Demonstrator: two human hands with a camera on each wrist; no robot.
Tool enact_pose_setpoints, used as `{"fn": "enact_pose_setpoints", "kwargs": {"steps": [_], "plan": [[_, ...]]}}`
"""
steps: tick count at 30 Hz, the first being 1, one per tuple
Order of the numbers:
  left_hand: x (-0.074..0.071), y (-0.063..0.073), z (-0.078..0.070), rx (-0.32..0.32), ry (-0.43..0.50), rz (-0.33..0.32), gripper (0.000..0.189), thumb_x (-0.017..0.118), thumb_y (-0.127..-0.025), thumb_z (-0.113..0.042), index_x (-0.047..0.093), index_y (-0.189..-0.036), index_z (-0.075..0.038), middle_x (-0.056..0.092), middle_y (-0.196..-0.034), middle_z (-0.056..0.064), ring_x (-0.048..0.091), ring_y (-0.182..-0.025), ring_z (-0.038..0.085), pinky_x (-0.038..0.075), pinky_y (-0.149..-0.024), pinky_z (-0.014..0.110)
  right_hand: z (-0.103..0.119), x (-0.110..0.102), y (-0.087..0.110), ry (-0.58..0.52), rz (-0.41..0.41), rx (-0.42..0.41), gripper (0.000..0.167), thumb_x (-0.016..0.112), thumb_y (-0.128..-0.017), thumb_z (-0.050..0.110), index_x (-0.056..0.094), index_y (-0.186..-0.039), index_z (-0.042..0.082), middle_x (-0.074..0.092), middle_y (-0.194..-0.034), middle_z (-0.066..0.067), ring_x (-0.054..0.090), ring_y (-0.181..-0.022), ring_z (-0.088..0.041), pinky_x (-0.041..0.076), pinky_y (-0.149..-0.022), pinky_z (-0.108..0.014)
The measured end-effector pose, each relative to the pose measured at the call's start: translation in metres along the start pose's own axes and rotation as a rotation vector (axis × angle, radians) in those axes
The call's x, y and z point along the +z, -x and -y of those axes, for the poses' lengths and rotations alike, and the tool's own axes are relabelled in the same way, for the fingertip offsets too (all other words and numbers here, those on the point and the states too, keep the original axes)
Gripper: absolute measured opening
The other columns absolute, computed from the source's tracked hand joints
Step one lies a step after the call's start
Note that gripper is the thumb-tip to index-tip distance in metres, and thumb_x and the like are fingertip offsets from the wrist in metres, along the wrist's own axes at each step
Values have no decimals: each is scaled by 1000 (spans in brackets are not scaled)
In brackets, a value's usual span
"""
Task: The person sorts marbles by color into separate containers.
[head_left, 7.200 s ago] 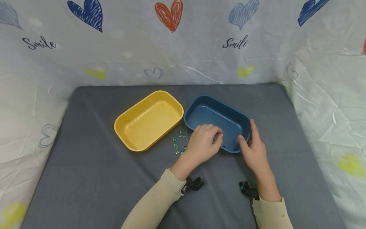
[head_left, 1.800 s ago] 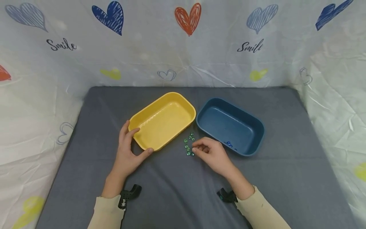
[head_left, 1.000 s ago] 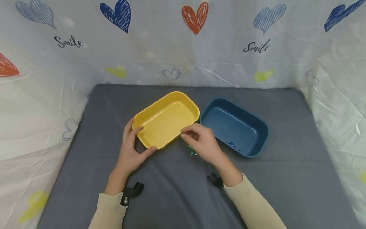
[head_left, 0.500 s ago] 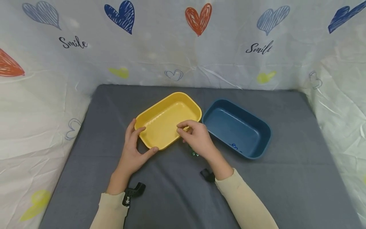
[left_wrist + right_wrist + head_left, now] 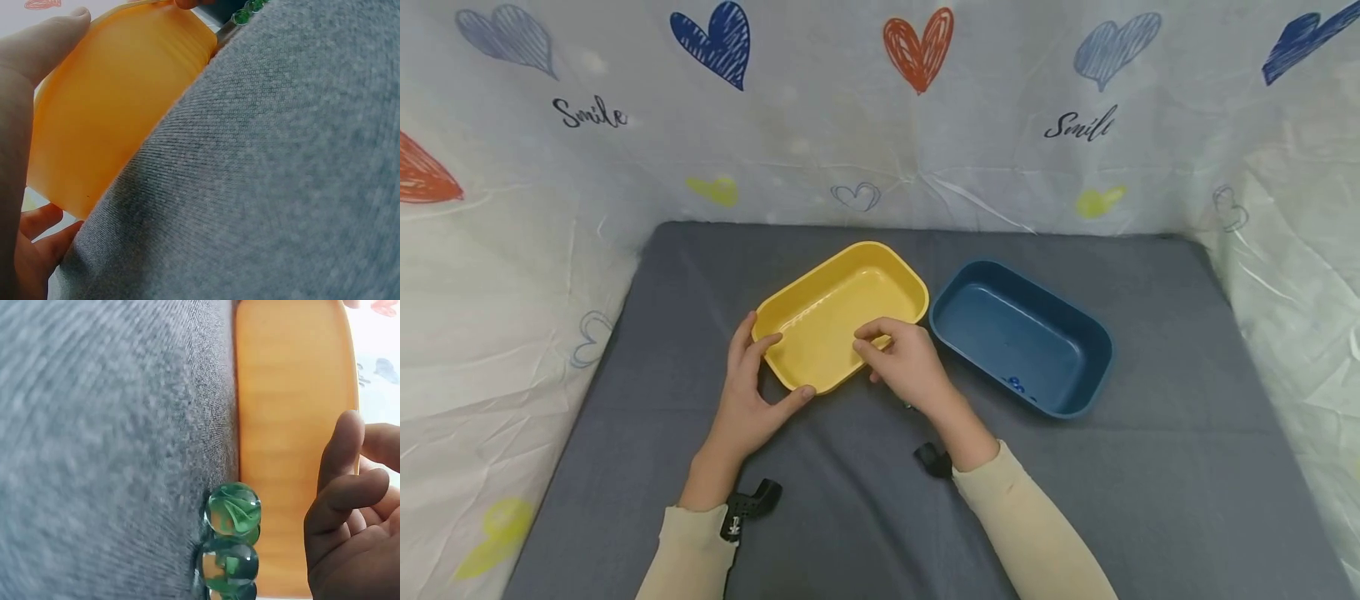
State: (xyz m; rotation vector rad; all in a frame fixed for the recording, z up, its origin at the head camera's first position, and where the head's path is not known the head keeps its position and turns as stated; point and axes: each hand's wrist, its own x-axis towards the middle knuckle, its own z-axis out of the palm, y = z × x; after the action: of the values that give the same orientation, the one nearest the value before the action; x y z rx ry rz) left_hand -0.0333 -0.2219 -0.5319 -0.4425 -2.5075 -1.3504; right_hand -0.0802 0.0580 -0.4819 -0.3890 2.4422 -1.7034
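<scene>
My left hand (image 5: 745,400) grips the near left corner of the yellow tray (image 5: 820,283), thumb against the outside and fingertips over the rim. Above that tray's near right edge is my right hand (image 5: 910,367), its thumb and index fingertips close together. Whether something small sits between them cannot be made out. Green glass marbles (image 5: 232,509) lie on the cloth beside the tray, shown large in the right wrist view. In the head view my right hand mostly covers them. The blue tray (image 5: 1000,308) stands to the right, with a few blue marbles (image 5: 1015,384) inside.
A grey cloth (image 5: 1165,492) covers the table. Behind it hangs a white curtain (image 5: 805,125) printed with hearts and "Smile". A black wrist camera (image 5: 758,498) is strapped at my left sleeve, and a second wrist camera (image 5: 931,460) at my right.
Earlier my left hand was over the blue tray and my right at its side. My left hand then took the yellow tray's corner; my right hand went from the green marbles left to that tray.
</scene>
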Motion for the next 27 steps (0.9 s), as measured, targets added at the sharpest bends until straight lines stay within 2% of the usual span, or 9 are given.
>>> {"fn": "enact_pose_setpoints", "kwargs": {"steps": [8,15,23,27], "plan": [[-1,0,-2,-6,-6,3,88,93,-87,-50,55,-152,-3,13,-181,9,20,-164,38,27,-125,65,-3,3,-2,8,-14,-14,17,76,-106,21,80,-116,8,76,-94,2,70,-59,-18,51,-50,-37],[0,-1,-2,2,-14,-3,93,85,-90,-62,54,-153,-2,13,-181,11,21,-164,38,27,-124,68,-2,3,-1,11,-13,2,17,76,-106,22,80,-116,8,75,-94,2,70,-60,-17,52,-51,-36],[0,0,-2,-3,-8,-1,90,91,-88,-55,55,-153,-3,13,-182,8,21,-164,38,27,-126,65,-1,2,1,13,-3,12,18,75,-106,22,80,-116,9,75,-91,1,71,-61,-22,50,-50,-36],[0,-2,-2,4,-10,-5,93,86,-89,-62,54,-153,-2,13,-182,9,21,-164,38,26,-125,66,-1,2,1,7,-2,-2,16,75,-106,23,80,-115,10,75,-89,1,72,-62,-26,49,-50,-37]]}}
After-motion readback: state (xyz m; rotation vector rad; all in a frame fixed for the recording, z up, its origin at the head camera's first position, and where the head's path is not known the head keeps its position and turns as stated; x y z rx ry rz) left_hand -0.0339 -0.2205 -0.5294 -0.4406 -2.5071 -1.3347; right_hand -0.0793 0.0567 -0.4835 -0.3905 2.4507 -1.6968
